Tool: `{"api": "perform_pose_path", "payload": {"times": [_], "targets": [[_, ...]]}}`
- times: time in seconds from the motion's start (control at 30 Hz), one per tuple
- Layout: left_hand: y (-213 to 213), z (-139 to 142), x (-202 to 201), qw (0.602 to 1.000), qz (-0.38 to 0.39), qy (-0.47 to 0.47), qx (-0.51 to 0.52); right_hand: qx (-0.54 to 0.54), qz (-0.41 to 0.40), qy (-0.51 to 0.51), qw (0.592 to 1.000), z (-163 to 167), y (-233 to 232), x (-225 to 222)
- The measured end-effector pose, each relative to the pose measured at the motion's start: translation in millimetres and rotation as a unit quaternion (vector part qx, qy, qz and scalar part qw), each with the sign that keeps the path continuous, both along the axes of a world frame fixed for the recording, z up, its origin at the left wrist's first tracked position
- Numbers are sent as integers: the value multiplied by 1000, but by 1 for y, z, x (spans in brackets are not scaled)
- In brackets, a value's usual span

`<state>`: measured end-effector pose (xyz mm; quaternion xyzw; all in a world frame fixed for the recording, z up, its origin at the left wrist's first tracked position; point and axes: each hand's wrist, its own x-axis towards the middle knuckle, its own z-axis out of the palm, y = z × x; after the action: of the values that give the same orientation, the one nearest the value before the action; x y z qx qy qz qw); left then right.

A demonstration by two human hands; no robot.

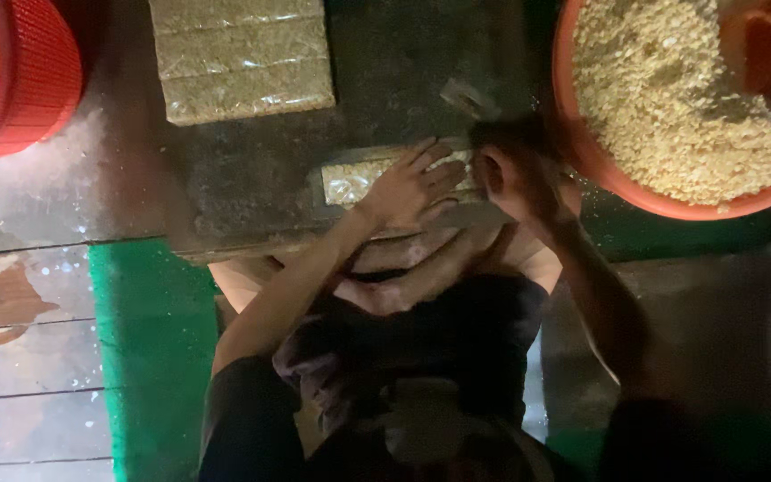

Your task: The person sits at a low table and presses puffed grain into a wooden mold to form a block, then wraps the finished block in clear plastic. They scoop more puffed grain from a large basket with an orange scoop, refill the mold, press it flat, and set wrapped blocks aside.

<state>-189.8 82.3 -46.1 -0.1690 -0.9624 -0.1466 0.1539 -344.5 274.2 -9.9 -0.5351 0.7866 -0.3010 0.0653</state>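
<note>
Left hand (412, 186) lies flat, fingers spread, pressing the clear-wrapped packet (350, 181) onto the surface (252, 178) to level it. Right hand (515, 170) blurs at its end; its grip is unclear.

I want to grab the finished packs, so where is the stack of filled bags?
In the head view the stack of filled bags lies at the top, left of centre, on the dark board, beside the red basket.

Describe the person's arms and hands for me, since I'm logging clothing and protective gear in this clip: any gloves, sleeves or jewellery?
Both hands are bare, with no gloves: the left hand and the right hand alike. The forearms are uncovered too. No ring, watch or bracelet can be made out, though the right hand is blurred and dim. A dark short sleeve covers the left upper arm.
</note>
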Motion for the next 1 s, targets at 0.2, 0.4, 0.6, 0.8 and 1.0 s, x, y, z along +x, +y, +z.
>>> {"api": "perform_pose_path", "payload": {"times": [0.2,0.4,0.6,0.8,1.0], "targets": [[-1,0,1,999,-11,-41,12,-64,35,132,989,24,-1,-11],[6,2,-3,998,4,-35,52,-85,-107,-55,989,47,-123,-105],[-33,36,52,959,131,-6,252,55,-253,-11,966,53,-200,-148],[-83,58,112,891,287,-153,317,92,-59,176,978,53,-162,-103],[-81,27,115,892,304,-144,302,-6,-130,97,987,14,-69,-21]]}}
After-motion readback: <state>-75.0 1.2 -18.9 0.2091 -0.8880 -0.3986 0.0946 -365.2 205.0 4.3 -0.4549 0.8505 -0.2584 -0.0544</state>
